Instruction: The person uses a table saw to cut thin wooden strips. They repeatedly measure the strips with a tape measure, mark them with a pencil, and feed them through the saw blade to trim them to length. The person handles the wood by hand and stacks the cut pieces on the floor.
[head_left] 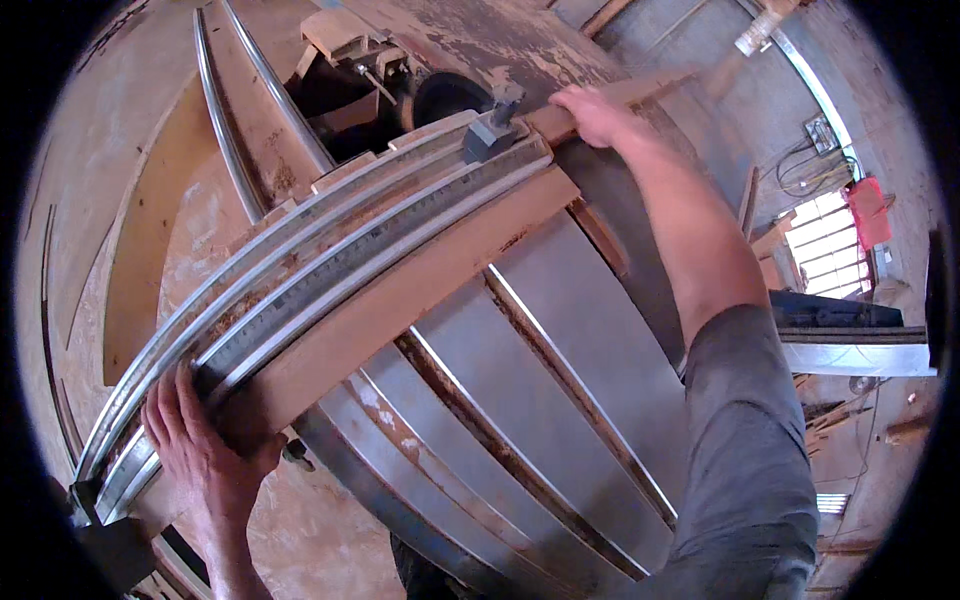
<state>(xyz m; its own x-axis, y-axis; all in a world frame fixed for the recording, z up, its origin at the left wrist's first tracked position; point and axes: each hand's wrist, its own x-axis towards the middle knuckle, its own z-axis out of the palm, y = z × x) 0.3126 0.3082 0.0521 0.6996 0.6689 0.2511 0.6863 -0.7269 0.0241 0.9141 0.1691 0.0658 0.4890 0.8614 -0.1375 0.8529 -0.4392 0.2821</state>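
Observation:
A long wooden board (pixel 400 312) lies along the near side of a metal fence rail (pixel 330 255) on the saw table. My left hand (pixel 205 450) is closed around the board's left end, its fingers bent over the edge beside the rail. Far to the right, my right hand (pixel 598 118) is closed on a narrow wooden strip (pixel 550 122), just past the fence's right end. The undersides of its fingers are hidden. A black stop block (pixel 490 138) sits on the fence close to this hand.
Grey slatted metal table panels (pixel 500 390) with dusty grooves spread below the board. Two shiny rails (pixel 222 130) run away at the far left, beside a dark opening with machine parts (pixel 375 95). A dark clamp-like block (pixel 110 550) stands at the lower left. A barred window (pixel 828 245) lies right.

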